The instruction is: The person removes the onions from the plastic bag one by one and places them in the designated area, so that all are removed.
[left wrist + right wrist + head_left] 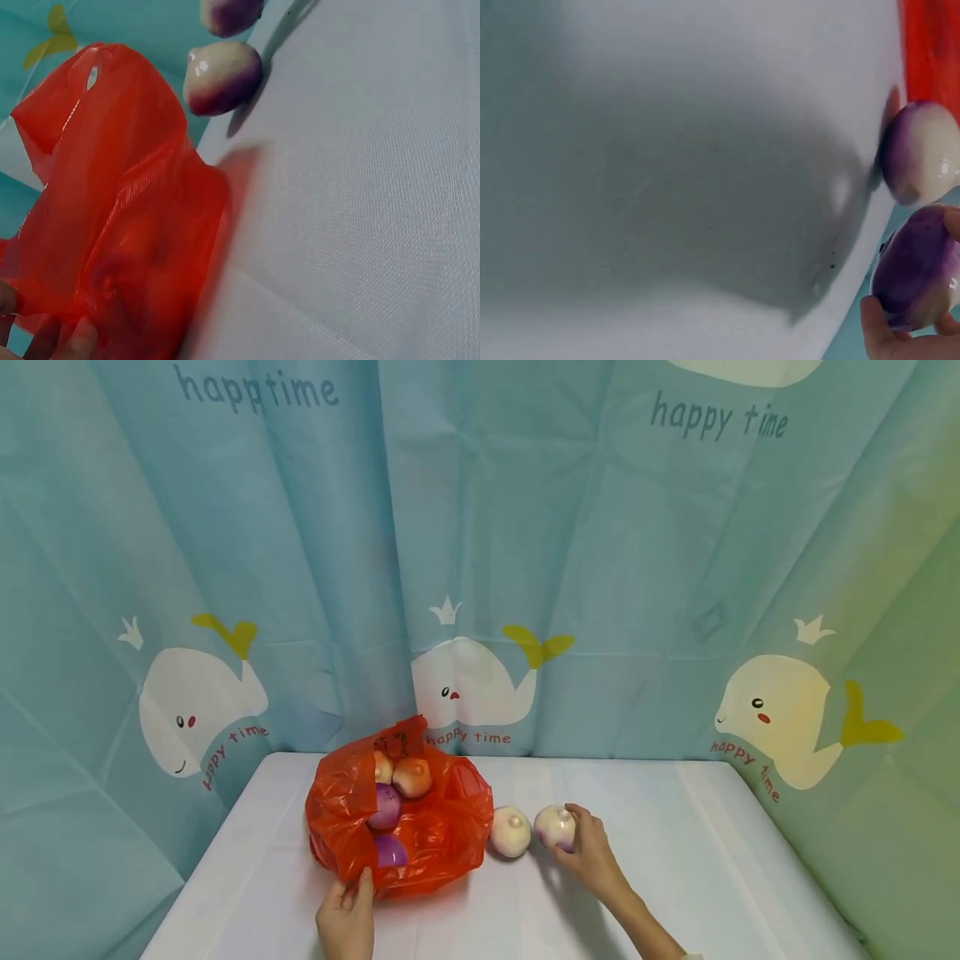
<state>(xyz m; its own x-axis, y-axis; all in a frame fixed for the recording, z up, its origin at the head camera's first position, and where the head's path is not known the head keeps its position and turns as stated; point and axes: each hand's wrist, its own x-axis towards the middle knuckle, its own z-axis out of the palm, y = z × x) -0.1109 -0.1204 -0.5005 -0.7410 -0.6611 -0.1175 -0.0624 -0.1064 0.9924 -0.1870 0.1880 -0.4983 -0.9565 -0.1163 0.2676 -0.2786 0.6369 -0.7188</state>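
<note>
A red plastic bag (442, 852) lies with its mouth facing up, and inside it show purple onions (385, 806) and brownish onions (412, 777). At the bag's near left edge my left hand (347, 917) pinches the plastic between thumb and fingers; in the left wrist view its fingertips (82, 337) are on the red film. My right hand (592, 857) holds a white-and-purple turnip (556, 827), its purple side plain in the right wrist view. Another white-and-purple turnip (510, 832) sits on the table between the bag and the held one.
The white table (697, 877) reaches back to a blue-green curtain (637, 568) printed with whales. The curtain also hangs along the left and right sides.
</note>
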